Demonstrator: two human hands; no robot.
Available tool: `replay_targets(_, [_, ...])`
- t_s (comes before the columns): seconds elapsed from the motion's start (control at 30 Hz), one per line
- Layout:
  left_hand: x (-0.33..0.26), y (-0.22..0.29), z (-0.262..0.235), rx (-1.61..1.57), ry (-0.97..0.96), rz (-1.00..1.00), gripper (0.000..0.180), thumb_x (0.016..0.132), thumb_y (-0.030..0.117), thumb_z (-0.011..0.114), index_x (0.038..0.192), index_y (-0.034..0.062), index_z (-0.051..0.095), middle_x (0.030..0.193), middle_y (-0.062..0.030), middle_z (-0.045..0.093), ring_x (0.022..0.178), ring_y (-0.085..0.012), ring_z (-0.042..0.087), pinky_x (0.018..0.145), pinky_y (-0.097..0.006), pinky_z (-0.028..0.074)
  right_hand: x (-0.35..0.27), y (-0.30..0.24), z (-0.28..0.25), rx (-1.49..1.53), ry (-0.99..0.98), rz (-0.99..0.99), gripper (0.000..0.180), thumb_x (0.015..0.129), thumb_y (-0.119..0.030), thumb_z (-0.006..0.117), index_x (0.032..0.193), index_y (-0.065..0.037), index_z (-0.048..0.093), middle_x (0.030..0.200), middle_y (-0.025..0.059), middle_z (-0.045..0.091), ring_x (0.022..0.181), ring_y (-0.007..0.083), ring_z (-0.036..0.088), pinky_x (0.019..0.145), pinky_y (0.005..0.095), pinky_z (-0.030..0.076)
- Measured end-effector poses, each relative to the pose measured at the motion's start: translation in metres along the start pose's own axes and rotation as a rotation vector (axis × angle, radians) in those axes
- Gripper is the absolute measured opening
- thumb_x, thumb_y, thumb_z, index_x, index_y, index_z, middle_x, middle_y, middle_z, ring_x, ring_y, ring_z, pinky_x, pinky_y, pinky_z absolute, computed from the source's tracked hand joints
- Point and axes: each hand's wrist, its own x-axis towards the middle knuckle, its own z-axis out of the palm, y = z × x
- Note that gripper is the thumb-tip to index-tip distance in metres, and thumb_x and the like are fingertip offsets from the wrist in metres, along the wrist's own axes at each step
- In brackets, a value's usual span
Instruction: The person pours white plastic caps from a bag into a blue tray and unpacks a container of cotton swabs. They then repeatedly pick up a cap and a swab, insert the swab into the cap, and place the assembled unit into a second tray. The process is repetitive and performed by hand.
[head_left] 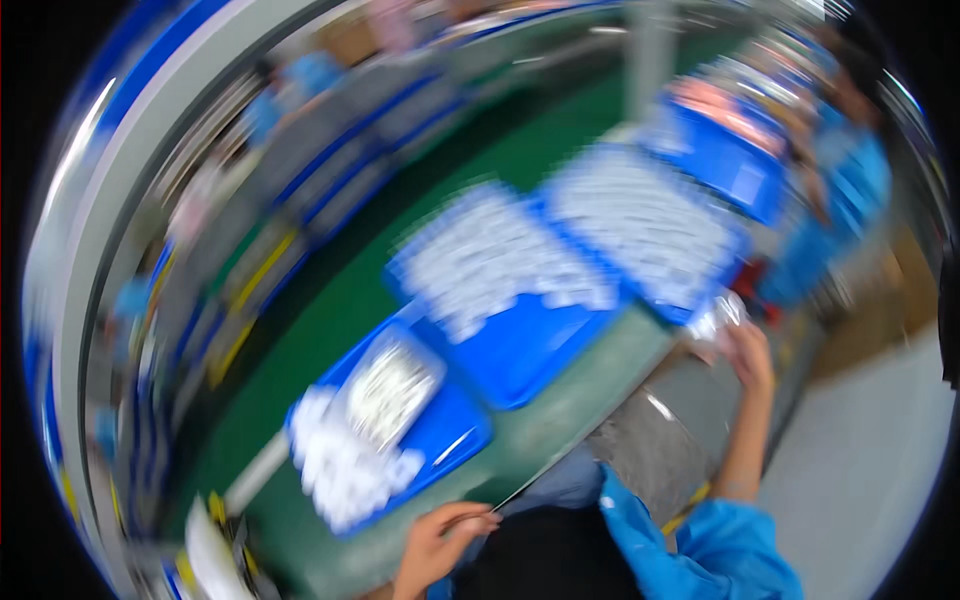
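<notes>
Motion blurs the whole view. My left hand (445,540) is at the near edge of the green table, its fingers curled and pressed together; whatever they may hold is too small to make out. Out to the right, my right hand (748,355) is closed on a shiny, clear-whitish crumpled piece (716,316) that looks like thin plastic, beside the corner of a blue tray (735,255) full of white pieces. Nearest my left hand is another blue tray (470,432), holding loose white pieces (335,470), a clear box of small cream-coloured parts (392,390) and a thin white stick (455,447).
Between them, a middle blue tray (515,365) is partly covered with white pieces. A further blue tray (700,145) holds pinkish items. A co-worker in a blue sleeve (835,200) is at the right. A grey post (650,70) rises at the table's far side.
</notes>
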Motion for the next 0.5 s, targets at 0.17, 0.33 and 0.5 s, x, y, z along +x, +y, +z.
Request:
replay_targets(0.17, [-0.022,-0.081,0.018,0.132,-0.427,-0.152,0.056,0.098,0.041,0.063,0.135,-0.0004,0.056,0.118,-0.0112,0.069,0.107,-0.0187,0.064,0.095,-0.033,0.049,-0.095,0.057,0.093,-0.290,-0.388,0.424,0.029,0.085,-0.012,0.074,0.109,-0.007,0.058,0.073,0.0040,0.062,0.059,0.0159,0.063,0.046,0.0250,0.050])
replay_targets(0.33, [-0.083,-0.178,0.024,-0.700,0.453,-0.317,0.052,0.098,0.037,0.066,0.131,-0.0024,0.057,0.113,-0.0124,0.068,0.097,-0.0149,0.066,0.083,-0.029,0.054,-0.259,0.119,0.268,-0.349,-0.953,0.822,0.027,0.094,-0.013,0.067,0.113,0.005,0.060,0.088,0.0181,0.069,0.067,0.0272,0.068,0.054,0.0371,0.055])
replay_targets(0.5, [-0.203,-0.277,-0.026,-0.969,1.008,-0.503,0.046,0.088,0.033,0.077,0.121,0.0034,0.062,0.109,-0.0090,0.068,0.087,-0.0187,0.067,0.068,-0.031,0.057,-0.284,0.116,0.314,-0.809,-1.612,0.329,0.045,0.096,-0.023,0.068,0.127,0.006,0.053,0.113,0.0232,0.064,0.088,0.0286,0.070,0.076,0.0396,0.059])
